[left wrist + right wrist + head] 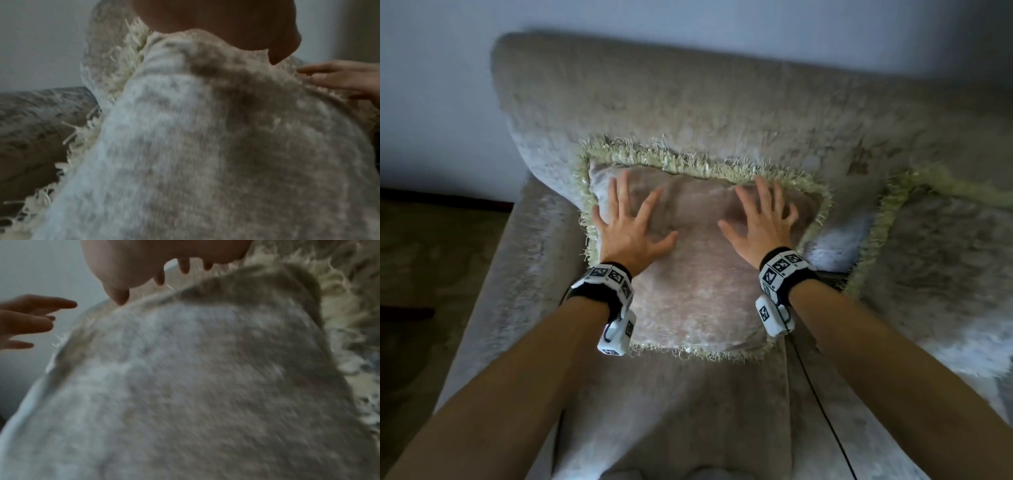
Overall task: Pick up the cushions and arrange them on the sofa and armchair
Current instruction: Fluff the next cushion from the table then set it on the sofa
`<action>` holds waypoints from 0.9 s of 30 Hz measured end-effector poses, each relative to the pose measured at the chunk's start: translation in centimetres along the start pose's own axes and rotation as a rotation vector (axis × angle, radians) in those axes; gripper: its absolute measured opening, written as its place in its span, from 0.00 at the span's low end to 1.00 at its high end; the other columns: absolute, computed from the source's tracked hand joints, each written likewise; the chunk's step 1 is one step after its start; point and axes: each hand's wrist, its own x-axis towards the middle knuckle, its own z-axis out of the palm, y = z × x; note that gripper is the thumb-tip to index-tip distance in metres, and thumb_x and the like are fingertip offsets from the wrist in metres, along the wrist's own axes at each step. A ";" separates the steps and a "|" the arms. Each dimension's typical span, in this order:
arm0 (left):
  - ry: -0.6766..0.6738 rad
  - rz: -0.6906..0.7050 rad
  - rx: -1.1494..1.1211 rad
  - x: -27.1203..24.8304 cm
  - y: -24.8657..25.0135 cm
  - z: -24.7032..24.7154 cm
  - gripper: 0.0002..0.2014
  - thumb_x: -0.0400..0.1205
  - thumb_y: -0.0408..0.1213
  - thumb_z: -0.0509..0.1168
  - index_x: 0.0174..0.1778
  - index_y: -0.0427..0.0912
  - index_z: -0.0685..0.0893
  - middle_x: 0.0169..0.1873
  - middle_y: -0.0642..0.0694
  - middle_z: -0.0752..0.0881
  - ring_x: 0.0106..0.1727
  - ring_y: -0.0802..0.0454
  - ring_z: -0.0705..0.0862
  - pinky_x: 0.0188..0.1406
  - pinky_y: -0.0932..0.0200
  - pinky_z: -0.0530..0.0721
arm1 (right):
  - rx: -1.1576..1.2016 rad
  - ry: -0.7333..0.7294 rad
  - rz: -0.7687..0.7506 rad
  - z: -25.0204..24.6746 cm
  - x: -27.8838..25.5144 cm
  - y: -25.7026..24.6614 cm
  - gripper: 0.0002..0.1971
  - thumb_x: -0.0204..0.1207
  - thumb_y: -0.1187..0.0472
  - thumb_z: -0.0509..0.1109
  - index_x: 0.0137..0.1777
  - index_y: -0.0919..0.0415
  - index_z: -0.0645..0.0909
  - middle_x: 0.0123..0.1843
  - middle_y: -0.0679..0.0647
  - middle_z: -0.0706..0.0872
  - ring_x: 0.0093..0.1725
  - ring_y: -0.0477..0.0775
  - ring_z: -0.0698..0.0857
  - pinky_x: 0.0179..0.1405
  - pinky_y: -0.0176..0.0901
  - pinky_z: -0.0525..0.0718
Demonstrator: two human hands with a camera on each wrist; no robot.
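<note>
A beige velvet cushion (698,281) with a pale fringe leans against the backrest at the left end of the sofa (688,99). My left hand (630,219) lies flat on its upper left part, fingers spread and straight. My right hand (760,219) lies flat on its upper right part, fingers also spread. A second fringed cushion (941,260) leans against the backrest to the right. In the left wrist view the cushion (216,146) fills the frame under my palm (222,21), with my right hand's fingers (339,76) at the right edge. The right wrist view shows the cushion (195,386) under my right hand (144,261).
The sofa's left armrest (493,291) runs down the left side, with dark patterned floor (421,274) beyond it. A pale wall (438,85) stands behind the sofa. The seat (688,411) stretches toward me in front of the cushion.
</note>
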 end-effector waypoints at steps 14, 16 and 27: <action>-0.027 0.024 -0.144 -5.8 0.1 -15.9 0.38 0.76 0.65 0.65 0.82 0.64 0.61 0.86 0.45 0.48 0.86 0.44 0.44 0.80 0.28 0.52 | 0.188 -0.067 0.186 -13.1 -8.8 -9.6 0.42 0.76 0.34 0.66 0.85 0.37 0.49 0.88 0.49 0.43 0.86 0.61 0.45 0.79 0.76 0.50; -0.031 -0.013 -0.139 -6.1 0.3 -17.0 0.38 0.76 0.66 0.64 0.82 0.65 0.60 0.86 0.46 0.49 0.86 0.43 0.45 0.80 0.28 0.53 | 0.214 -0.048 0.191 -14.4 -9.5 -10.4 0.43 0.75 0.36 0.68 0.85 0.37 0.49 0.88 0.50 0.46 0.86 0.61 0.46 0.79 0.76 0.52; 0.157 -0.167 -0.235 -8.7 5.1 -20.7 0.35 0.78 0.60 0.67 0.81 0.61 0.64 0.85 0.45 0.58 0.86 0.44 0.52 0.80 0.29 0.52 | 0.272 0.034 0.107 -19.4 -12.4 -7.7 0.38 0.76 0.39 0.68 0.83 0.38 0.56 0.88 0.52 0.49 0.85 0.62 0.48 0.78 0.73 0.52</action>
